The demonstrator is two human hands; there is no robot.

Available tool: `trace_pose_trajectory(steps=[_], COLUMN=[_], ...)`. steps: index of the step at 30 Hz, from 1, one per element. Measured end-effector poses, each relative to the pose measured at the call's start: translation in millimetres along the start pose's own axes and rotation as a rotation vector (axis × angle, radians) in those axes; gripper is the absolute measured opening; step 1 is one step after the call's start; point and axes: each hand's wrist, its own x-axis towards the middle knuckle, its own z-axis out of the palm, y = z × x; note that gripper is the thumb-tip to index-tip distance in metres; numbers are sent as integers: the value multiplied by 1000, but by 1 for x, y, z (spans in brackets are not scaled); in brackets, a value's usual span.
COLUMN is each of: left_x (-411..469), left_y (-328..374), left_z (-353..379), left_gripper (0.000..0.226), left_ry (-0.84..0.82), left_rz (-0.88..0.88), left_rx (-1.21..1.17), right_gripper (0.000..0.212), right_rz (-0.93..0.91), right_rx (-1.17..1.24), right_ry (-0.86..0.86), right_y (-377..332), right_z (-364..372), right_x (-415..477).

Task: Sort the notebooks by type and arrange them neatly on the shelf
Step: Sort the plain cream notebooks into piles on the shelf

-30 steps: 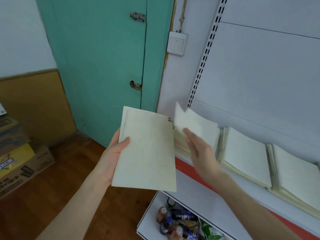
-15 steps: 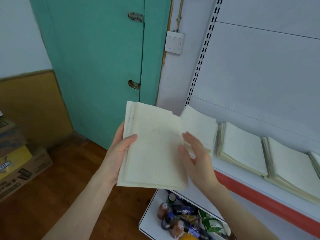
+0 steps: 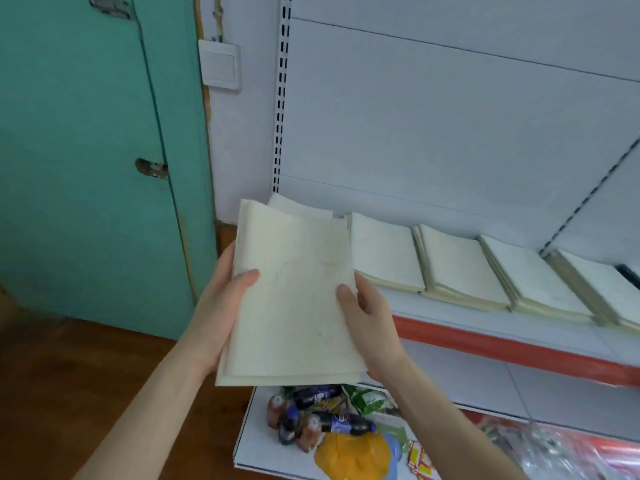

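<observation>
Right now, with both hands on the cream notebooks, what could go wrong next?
The stack of thin cream paper notebooks is fanned at its lower edge; the left hand and right hand grip only its sides, so one could slip toward the plastic drink bottles below. The cream pile at the left end of the white red-edged shelf lies skewed; adding onto it may leave it untidy. All covers look alike, so types could get mixed.

Matt paper notebooks (image 3: 294, 299), painted metal shelf (image 3: 485, 327)
</observation>
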Motion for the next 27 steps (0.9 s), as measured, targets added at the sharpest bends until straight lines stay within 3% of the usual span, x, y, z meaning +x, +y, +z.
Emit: trace_pose_trajectory(steps=[9, 20, 27], left_x=[48, 116, 142], left_y=[-16, -42, -45], left_z=[97, 197, 205], left_gripper=[40, 38, 31], left_ry=[-34, 46, -22], left_rz=[-54, -64, -100], left_rx=[81, 173, 247], right_gripper=[18, 23, 17], right_rz=[4, 2, 38], right_rx=[-74, -52, -22], right_ry=[201, 251, 230], right_y=[10, 22, 34], right_z=[-89, -188, -200], right_x=[24, 90, 117])
